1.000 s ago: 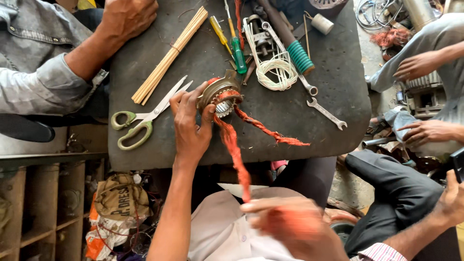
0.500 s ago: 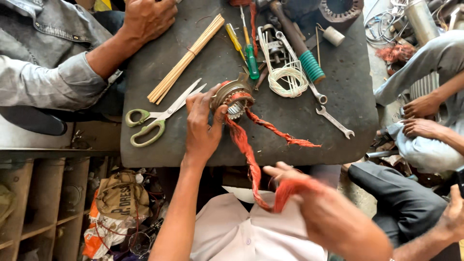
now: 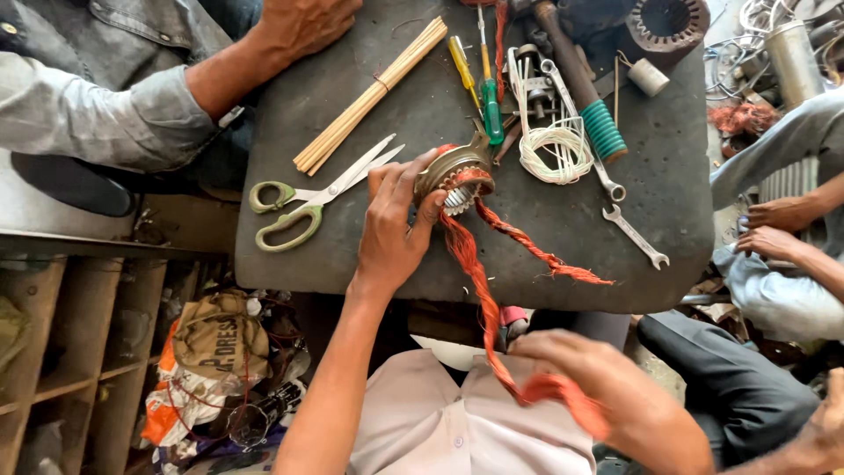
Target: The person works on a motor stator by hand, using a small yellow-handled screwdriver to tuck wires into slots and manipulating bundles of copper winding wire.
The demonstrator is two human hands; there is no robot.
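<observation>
Left hand: we see our left hand (image 3: 391, 230) at the middle of the frame, fingers curled closed around the small round motor winding core (image 3: 455, 172), pinning it to the dark work table (image 3: 369, 255).
Right hand: our right hand (image 3: 607, 396), lower right and blurred, is closed on the end of the copper wire bundle (image 3: 475, 290); we cannot tell how tightly.
Wire: the reddish bundle runs taut from the core down to the right hand; a second copper strand (image 3: 545, 255) lies loose on the table toward the right.
Progress: as we judge it, a good length of wire is already out of the core, yet some wire sits in its slots, so stripping is partly done.
Nearby tools: green-handled scissors (image 3: 303, 207) lie left of the core, a bundle of thin sticks (image 3: 369, 97) upper left, a green screwdriver (image 3: 488, 88) and a coil of white cord (image 3: 554, 149) above, a spanner (image 3: 635, 236) at right.
Others: another person's forearm (image 3: 255, 62) rests at the upper left edge.
</observation>
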